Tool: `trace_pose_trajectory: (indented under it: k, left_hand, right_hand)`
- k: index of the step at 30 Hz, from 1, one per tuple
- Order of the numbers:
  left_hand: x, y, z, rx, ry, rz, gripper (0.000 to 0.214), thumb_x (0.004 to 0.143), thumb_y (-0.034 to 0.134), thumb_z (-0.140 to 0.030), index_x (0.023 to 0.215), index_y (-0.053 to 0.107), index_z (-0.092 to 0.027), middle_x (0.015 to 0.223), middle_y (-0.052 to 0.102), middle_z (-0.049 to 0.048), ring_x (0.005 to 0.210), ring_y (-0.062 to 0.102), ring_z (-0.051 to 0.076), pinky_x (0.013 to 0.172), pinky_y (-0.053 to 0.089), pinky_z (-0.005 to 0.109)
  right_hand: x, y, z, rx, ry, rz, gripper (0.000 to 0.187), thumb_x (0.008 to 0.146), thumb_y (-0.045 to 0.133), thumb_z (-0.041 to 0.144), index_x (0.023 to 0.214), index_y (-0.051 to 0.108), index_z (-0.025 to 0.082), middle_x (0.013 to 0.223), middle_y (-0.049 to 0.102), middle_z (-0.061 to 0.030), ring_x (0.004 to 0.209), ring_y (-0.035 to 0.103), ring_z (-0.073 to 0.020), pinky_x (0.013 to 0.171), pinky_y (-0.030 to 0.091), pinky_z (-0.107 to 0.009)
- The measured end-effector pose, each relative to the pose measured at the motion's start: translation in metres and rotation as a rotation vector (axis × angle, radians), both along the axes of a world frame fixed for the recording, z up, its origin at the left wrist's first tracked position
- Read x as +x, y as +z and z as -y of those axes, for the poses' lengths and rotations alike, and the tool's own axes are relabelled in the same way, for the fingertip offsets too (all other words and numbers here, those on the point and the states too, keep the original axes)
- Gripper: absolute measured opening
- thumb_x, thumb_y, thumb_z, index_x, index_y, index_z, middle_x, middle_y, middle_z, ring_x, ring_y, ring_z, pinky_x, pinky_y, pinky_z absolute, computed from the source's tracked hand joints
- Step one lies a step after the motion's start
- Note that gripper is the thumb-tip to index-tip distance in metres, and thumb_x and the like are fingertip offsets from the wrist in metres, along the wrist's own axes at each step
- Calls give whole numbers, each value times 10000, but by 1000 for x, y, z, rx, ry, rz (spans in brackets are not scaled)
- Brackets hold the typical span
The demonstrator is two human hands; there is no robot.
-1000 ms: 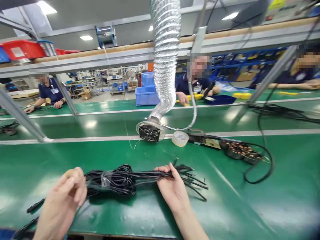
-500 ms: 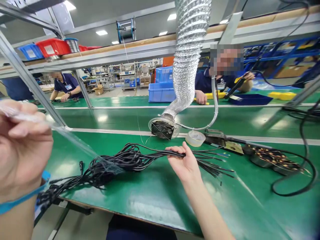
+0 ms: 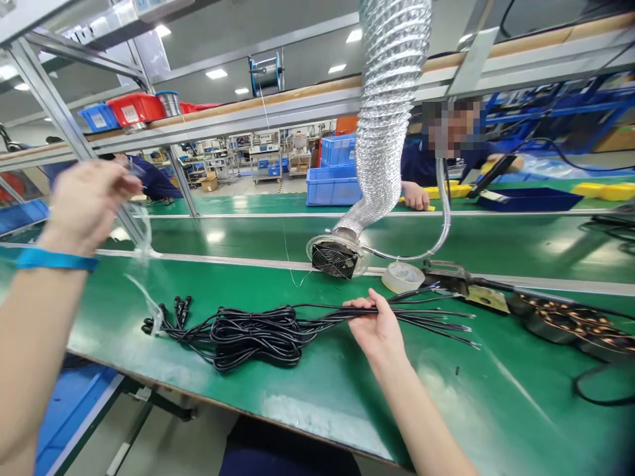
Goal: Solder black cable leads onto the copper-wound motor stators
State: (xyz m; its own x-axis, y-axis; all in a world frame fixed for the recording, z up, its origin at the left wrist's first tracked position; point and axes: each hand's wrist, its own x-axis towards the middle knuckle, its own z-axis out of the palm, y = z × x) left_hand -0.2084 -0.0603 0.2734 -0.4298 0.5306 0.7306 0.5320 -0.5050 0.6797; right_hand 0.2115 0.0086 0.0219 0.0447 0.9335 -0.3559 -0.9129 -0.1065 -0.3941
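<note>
Black cable bundle lies coiled on the green bench mat, in front of the fan unit, as I watch from afar. My right hand closes firmly around its strands, just right of the fan, loose wire ends fanning out past the fingers. My left hand, raised well left of the fan, pinches narrowly on a strip of clear plastic film. A tape roll sits beside the fan, a silver flexible duct rises from it, and a co-worker's hand rests on the bench beyond.
</note>
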Motion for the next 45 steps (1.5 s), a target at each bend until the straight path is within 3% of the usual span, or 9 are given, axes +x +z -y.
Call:
trace_pose_trajectory:
  k: [2,6,11,16,24,28,34,39,45]
  left_hand:
    - [-1,-39,-29,-232,-122,158,184,830,683,-207,803,600,-45,730,643,-22,772,643,77,951,513,395]
    - [-3,-108,-81,-386,-172,236,246,674,783,-288,719,629,-102,703,667,39,730,661,152,897,545,434]
    - [1,-145,-115,-441,-213,204,312,667,729,-442,708,620,-152,793,705,100,839,688,215,855,550,394]
    - [-11,-179,-107,-632,-180,49,386,756,571,-556,695,581,-176,768,695,93,748,669,206,734,538,345]
    - [-40,-263,-66,-990,89,-331,377,597,767,-519,726,566,-227,562,578,-4,632,600,248,631,407,308]
    - [-39,-281,-68,-983,81,-472,339,734,651,-498,584,501,-235,595,561,6,639,582,220,642,386,289]
    - [-28,-280,-105,-856,104,-517,544,891,449,-596,503,467,-215,615,555,36,602,561,192,582,408,290]
    - [-15,-293,-124,-759,146,-579,382,890,531,-495,694,607,-176,771,610,64,663,585,197,633,467,314]
    - [2,-307,-104,-684,34,-831,252,959,479,-336,1103,648,-216,1167,630,112,1032,578,261,935,454,419]
  right_hand:
    - [-1,-8,2,54,-29,62,264,851,629,173,667,443,206,532,432,100,492,466,-74,627,541,-240]
    - [-4,-21,5,162,-144,252,321,729,773,277,618,483,197,524,474,76,544,484,-94,633,527,-243]
    - [-7,-20,11,311,-226,466,433,675,848,398,573,478,199,494,476,66,540,487,-111,605,481,-269]
    - [-11,-18,20,374,-269,619,492,728,828,452,581,424,213,480,402,89,476,403,-99,551,403,-286]
    - [-12,-24,35,259,-149,1393,454,774,658,585,563,535,202,491,476,14,496,416,-144,474,328,-281]
    - [-15,-19,37,320,-106,1476,380,739,616,552,666,660,181,552,572,-12,514,448,-156,466,385,-258]
    - [-15,-27,35,336,-62,1530,345,758,606,513,620,631,198,544,585,-3,477,453,-139,443,403,-231]
    - [-19,-26,39,294,-74,1486,331,764,614,517,645,636,208,488,524,27,458,453,-140,463,409,-237]
    - [-20,-22,42,288,-75,1464,315,746,612,503,623,609,213,523,544,25,462,412,-127,454,396,-234]
